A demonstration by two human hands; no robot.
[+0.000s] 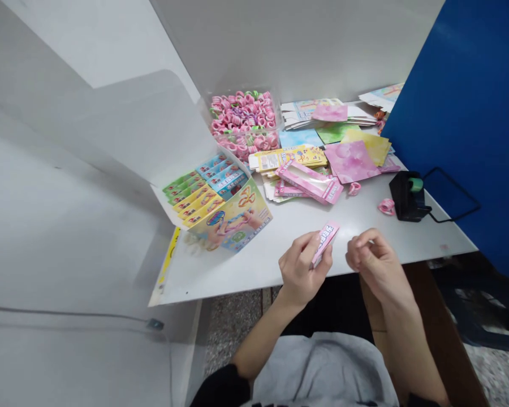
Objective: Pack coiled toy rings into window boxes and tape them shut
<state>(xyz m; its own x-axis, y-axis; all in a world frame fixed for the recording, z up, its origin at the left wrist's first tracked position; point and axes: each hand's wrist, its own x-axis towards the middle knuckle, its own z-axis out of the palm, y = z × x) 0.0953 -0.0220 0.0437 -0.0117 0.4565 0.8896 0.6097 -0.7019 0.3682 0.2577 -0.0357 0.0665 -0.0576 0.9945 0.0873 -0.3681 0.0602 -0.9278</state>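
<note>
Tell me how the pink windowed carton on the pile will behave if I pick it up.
The pink windowed carton is probably light for its size: it looks like thin card with a long window. It should hold its shape, but might buckle if squeezed across that window. It lies askew over other cartons, so a push could slide it.

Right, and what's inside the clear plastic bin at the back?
The clear plastic bin holds a heap of pink rings, with some green ones among them. Whatever lies beneath the top layer is covered.
</note>
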